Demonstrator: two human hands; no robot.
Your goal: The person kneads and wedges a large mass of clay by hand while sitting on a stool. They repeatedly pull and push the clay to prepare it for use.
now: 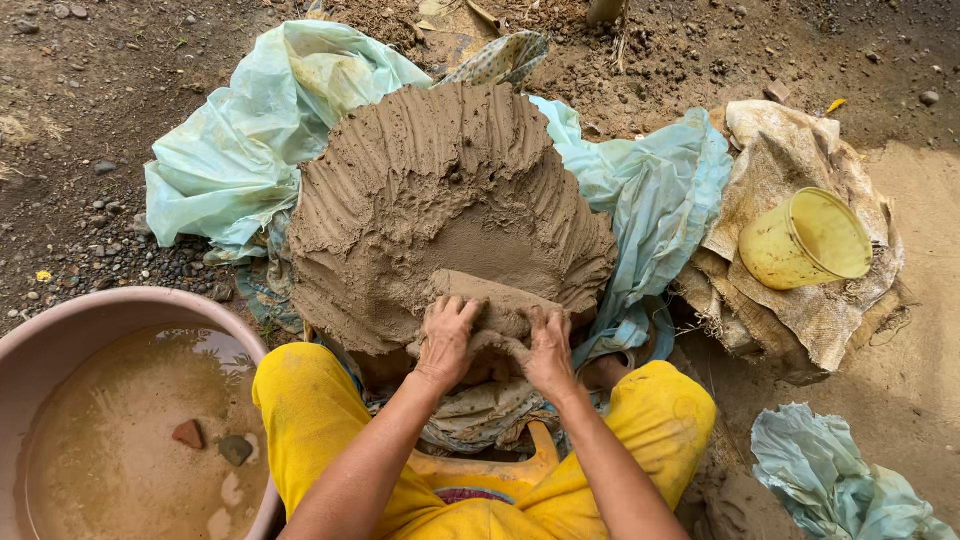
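A big mound of wet grey-brown clay (pixel 430 190), scored with finger grooves, rests on pale green plastic sheeting (pixel 230 150) on the ground. At its near edge lies a loosened slab of clay (pixel 495 295). My left hand (pixel 447 338) and my right hand (pixel 550 350) press side by side into that slab, fingers curled over its near rim and smeared with clay. My knees in yellow trousers (pixel 310 410) flank the mound's near side.
A pink basin (pixel 60 325) of muddy water with two stones sits at lower left. A yellow plastic cup (pixel 805 240) lies tipped on a dirty sack (pixel 800 150) at right. More plastic (pixel 840 480) lies lower right. Bare earth and pebbles surround everything.
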